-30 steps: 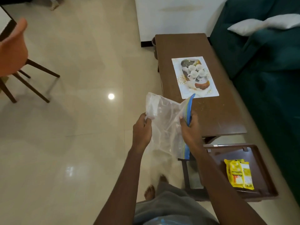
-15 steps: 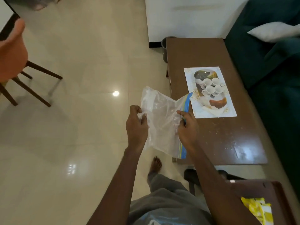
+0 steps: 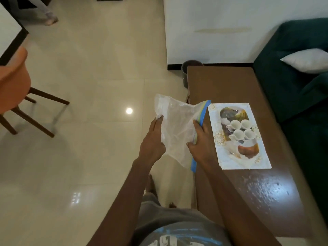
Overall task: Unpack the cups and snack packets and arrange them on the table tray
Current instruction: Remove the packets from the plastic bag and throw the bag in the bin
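I hold a clear plastic zip bag with a blue seal strip between both hands, just left of the brown table. My left hand grips its left side, fingers up along the plastic. My right hand pinches the sealed edge. The bag looks empty and crumpled. On the table lies a white patterned tray. Several small white cups stand on it in a tight group, with a dark packet behind them and an orange-brown packet in front.
A dark green sofa with a white cushion runs along the table's right side. A dark bin stands at the table's far left corner. An orange chair is at far left. Someone's foot shows at top left.
The view has moved forward along the table, so the tray sits closer and the lower brown tray with the yellow packet has left the frame. My hands still hold the bag, with straighter fingers.
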